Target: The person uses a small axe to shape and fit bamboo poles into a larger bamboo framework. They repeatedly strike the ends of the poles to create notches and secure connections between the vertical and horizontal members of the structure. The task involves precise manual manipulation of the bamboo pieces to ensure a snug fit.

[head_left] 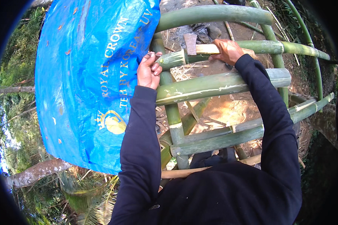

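My right hand point(229, 51) is wrapped round the wooden handle of a hatchet point(206, 49), whose flat metal head points left. The hatchet lies along a green bamboo pole point(172, 60) with a pale, shaved band near its left end. At that end my left hand point(149, 71) is closed, pinching a thin, nail-like piece point(154, 54) between thumb and fingers. Its exact kind is too small to tell. The left hand rests against the edge of a blue tarp point(82, 82).
More bamboo poles form a frame: a curved one point(214, 17) at the far side, a thick one point(221, 84) under my right forearm, and a lower one point(218, 141) near me. An upright pole point(276, 56) stands right. Stones point(214, 32), shavings and palm fronds point(90, 195) lie around.
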Motion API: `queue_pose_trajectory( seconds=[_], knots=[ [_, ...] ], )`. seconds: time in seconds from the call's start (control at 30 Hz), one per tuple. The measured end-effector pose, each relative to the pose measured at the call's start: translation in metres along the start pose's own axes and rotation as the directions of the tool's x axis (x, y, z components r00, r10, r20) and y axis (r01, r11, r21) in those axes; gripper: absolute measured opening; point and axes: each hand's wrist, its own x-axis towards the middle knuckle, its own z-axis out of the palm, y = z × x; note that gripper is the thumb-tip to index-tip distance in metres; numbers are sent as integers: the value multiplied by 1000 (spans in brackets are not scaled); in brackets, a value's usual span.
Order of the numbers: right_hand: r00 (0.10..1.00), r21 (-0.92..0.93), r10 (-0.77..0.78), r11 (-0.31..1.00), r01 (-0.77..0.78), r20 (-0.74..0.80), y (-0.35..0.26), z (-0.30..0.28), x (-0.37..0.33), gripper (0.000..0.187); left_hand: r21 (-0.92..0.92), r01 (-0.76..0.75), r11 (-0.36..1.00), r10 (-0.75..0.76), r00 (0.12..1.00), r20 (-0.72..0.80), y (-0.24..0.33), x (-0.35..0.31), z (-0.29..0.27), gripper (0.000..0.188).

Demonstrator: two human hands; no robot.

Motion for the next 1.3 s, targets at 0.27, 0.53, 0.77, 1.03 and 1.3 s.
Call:
queue_pose_trajectory(
  seconds=[0.27, 0.53, 0.77, 1.03, 1.3],
  knots=[
    [996, -21, 37, 999, -35, 78, -3, -3, 3, 47, -397, 211, 893, -155, 974, 168, 17, -20, 29, 14],
    [996, -7, 41, 999, -40, 82, -1, -2, 3, 46, -449, 247, 859, -160, 962, 222, 19, -28, 30, 19],
    [993, -15, 68, 998, -67, 93, -3, -4, 2, 45, -381, 304, 873, -200, 936, 290, 22, -35, 34, 18],
    [999, -15, 19, 1000, -19, 40, -5, -6, 2, 47, 0, 213, 977, -213, 977, 1, 28, -56, 26, 12],
    [999, -16, 16, 1000, -15, 46, -4, -2, 2, 44, 523, -551, 650, 367, 831, 419, 51, -205, 149, 7]
  ],
)
